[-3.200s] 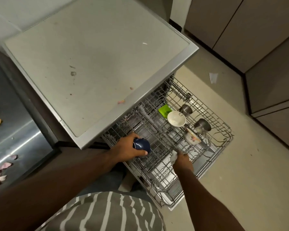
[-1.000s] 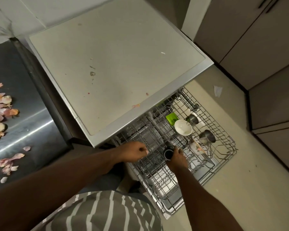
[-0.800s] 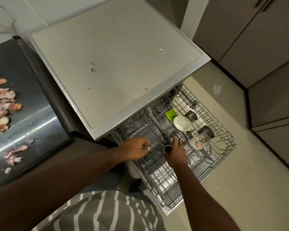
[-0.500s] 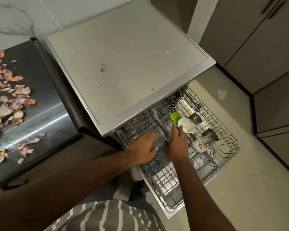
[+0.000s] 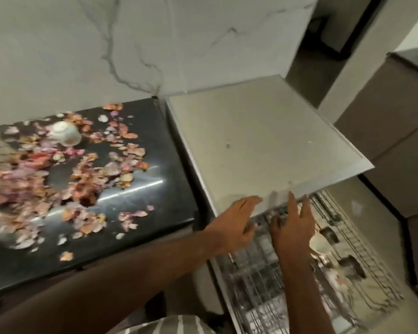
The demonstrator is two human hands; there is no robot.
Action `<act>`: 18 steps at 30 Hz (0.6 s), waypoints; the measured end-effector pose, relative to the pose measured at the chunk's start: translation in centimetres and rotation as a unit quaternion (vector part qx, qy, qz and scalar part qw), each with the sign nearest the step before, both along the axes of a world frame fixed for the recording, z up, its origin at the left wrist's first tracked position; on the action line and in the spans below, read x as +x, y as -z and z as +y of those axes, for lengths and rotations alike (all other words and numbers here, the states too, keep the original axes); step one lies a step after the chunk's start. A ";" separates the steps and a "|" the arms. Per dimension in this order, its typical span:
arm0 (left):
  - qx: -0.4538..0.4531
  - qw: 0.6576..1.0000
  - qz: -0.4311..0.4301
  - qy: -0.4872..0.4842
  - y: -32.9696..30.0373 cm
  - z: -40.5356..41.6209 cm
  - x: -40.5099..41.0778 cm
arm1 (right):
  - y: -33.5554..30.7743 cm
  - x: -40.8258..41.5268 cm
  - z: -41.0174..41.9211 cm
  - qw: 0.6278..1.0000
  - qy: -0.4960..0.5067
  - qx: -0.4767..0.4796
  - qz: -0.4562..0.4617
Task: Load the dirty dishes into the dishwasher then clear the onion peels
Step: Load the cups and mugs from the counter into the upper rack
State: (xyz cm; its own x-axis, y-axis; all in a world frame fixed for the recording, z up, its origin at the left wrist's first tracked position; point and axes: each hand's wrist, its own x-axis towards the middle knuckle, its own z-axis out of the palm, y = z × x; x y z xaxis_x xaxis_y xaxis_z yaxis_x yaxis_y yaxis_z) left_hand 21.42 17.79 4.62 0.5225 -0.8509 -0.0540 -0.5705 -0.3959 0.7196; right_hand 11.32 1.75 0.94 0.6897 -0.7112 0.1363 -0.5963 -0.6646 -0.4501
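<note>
Pink onion peels (image 5: 65, 179) and a white bowl (image 5: 64, 133) litter the dark surface (image 5: 143, 201). Left hand (image 5: 237, 225) and right hand (image 5: 292, 227), fingers spread, hover over the dishwasher rack (image 5: 362, 280) holding blurred cups.

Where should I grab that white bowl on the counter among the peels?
The bowl lies tipped on its side, base toward the wall, mouth toward the front right. Probably best to come from above with the left hand and pinch the upper rim, thumb inside. Motion blur hides finer detail.
</note>
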 end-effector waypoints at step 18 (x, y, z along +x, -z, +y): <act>-0.062 0.948 -0.026 -0.310 0.1 28.3 11.8 | -4.0 19.9 26.7 0.938 -0.342 -0.016 -0.053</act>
State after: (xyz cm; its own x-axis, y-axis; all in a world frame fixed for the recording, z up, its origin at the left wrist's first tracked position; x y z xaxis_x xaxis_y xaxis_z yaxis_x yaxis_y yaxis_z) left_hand 33.26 46.11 4.50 0.9241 -0.3765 0.0656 -0.2906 -0.5807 0.7605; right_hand 31.19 28.47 4.96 0.9644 -0.1018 0.2439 0.0216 -0.8895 -0.4565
